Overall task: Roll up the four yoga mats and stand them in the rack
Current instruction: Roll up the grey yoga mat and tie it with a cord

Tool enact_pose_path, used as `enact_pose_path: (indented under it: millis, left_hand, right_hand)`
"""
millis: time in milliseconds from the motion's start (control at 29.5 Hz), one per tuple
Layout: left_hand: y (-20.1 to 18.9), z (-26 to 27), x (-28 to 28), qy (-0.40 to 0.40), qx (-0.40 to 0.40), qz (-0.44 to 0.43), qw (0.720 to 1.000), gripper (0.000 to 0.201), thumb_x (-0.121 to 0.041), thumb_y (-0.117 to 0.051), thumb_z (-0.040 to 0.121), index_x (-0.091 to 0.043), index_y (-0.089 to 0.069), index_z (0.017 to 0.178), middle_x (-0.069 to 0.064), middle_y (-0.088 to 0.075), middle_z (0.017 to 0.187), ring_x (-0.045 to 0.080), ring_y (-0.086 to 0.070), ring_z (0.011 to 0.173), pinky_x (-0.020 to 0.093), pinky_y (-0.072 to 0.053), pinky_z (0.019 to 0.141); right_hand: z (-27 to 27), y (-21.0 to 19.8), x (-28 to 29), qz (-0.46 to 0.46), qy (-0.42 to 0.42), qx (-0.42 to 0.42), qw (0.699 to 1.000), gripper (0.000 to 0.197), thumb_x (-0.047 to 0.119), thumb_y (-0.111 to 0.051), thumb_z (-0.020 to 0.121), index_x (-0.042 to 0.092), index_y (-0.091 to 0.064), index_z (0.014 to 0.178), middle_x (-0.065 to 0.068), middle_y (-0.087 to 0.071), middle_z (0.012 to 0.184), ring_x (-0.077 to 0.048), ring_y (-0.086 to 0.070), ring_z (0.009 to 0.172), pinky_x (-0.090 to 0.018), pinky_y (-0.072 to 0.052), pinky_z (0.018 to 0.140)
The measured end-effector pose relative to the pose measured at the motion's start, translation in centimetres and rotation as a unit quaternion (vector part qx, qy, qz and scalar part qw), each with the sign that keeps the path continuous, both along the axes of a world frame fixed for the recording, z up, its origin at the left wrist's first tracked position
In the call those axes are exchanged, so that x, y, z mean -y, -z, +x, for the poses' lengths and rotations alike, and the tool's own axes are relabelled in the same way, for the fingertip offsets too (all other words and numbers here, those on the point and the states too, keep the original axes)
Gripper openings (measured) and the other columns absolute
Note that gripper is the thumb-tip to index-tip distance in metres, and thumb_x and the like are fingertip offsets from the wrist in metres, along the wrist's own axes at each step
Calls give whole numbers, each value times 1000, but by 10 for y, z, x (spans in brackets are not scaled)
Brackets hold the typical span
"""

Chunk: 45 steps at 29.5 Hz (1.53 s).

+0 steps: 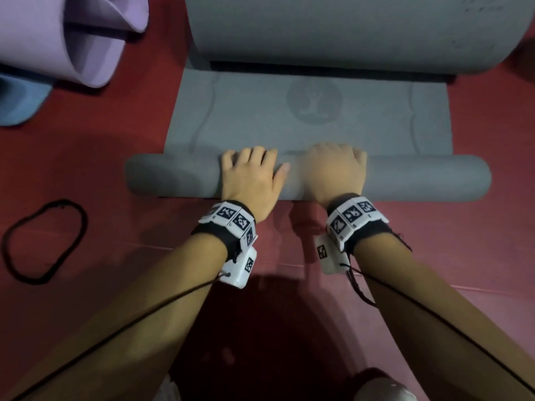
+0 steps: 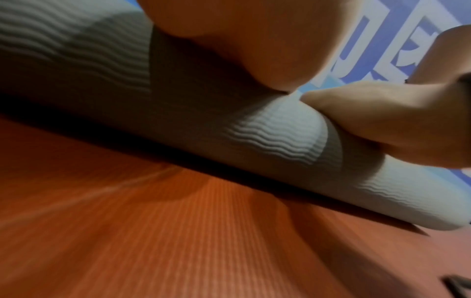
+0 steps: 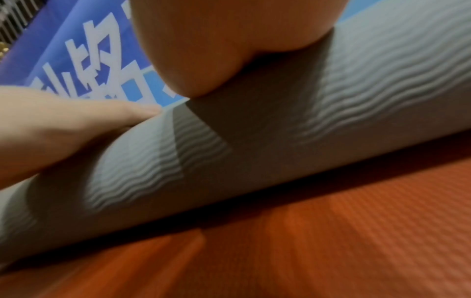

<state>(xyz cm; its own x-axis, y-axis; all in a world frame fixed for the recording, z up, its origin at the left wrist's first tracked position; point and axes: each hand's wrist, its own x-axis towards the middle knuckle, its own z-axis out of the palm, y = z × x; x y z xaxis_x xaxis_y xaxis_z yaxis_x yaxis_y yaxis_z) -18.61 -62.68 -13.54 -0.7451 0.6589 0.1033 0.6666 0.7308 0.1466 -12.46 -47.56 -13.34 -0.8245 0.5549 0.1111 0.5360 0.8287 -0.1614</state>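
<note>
Head view: our forearms reach to the grey mat (image 1: 304,117) on the red floor (image 1: 86,157); left hand (image 1: 250,176) and right hand (image 1: 335,169) lie side by side on its rolled near end, fingers draped over, gripping nothing. Beyond sits a larger grey roll (image 1: 347,30); far left, a purple mat (image 1: 58,39).

Left wrist view: palm presses the ribbed roll (image 2: 267,131).

Right wrist view: same contact.

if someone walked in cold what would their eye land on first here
First, the two hands side by side on the rolled part of the grey yoga mat at the centre: left hand and right hand pressing down on the roll, its flat stretch running away over the red floor. Next, the loosely curled purple mat at top left, and a black loop strap lying on the floor at left.
</note>
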Motion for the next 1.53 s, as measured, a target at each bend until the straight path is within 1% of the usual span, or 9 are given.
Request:
enact_pose_path:
  millis: [204,373,509,712,848,1052,1187,1391,1527]
  left_hand:
    - [-9,-36,-22,17,46,-6,999,63,-61,-21,95,-19,-64,115,4,-66,112,29,-58,105,46,-37,90]
    - [-13,-37,-15,67,64,-162,982,111,-68,-81,55,-27,-32,146,-1,-48,138,24,-46,126,46,-31,103]
    - [-35,-49,-28,52,127,-189,972,88,-57,-83,57,-38,-44,135,-7,-60,123,24,-57,113,43,-35,95]
    - [-28,3,18,109,244,-200,942,78,-53,-81,50,-41,-52,121,-10,-67,100,22,-59,89,33,-36,75]
    - [-36,-18,13,112,360,-204,903,83,-75,-79,50,-40,-50,120,-11,-66,103,19,-61,94,33,-45,78]
    - [-21,24,13,27,121,-112,986,69,-67,-17,94,-19,-65,109,6,-68,113,30,-59,108,45,-37,92]
    - [-13,30,5,-27,45,-47,998,54,-50,-28,99,-17,-67,81,5,-72,84,31,-64,83,42,-41,79]
    - [-26,-7,-16,-26,157,-111,981,61,-50,-22,102,-14,-71,102,18,-70,105,37,-65,99,40,-44,85]
    - [-20,-1,-11,-34,104,-66,992,58,-48,-23,103,-15,-69,94,8,-71,102,33,-63,99,42,-40,87]
  right_hand:
    - [7,4,-12,-21,-10,-14,1000,55,58,-27,96,25,-63,122,2,-63,121,-28,-48,123,-53,-14,114]
    - [10,-13,-34,-57,-140,175,973,114,64,-83,47,34,-36,147,4,-44,143,-30,-34,136,-62,-9,114]
    - [-1,-33,-23,-55,-77,172,981,82,50,-79,57,40,-48,133,6,-57,129,-29,-44,128,-56,-17,113]
    - [72,-36,5,-114,-145,254,949,86,66,-74,60,41,-45,137,8,-56,130,-26,-43,128,-55,-17,112]
    - [88,-22,23,-65,-44,81,994,53,65,-22,97,38,-57,125,13,-59,126,-22,-45,127,-59,-11,115]
    - [59,-11,21,-33,26,41,998,47,48,-26,100,28,-68,96,7,-70,102,-26,-57,111,-56,-21,111]
    - [52,-6,17,-14,22,34,999,48,44,-26,100,24,-70,95,3,-71,102,-27,-58,110,-54,-23,110]
    - [63,6,21,27,8,-46,999,43,41,-30,103,20,-64,118,1,-64,117,-28,-52,119,-51,-21,116]
    - [43,3,14,26,29,-40,998,40,40,-32,99,21,-68,95,2,-69,98,-28,-58,104,-50,-29,109]
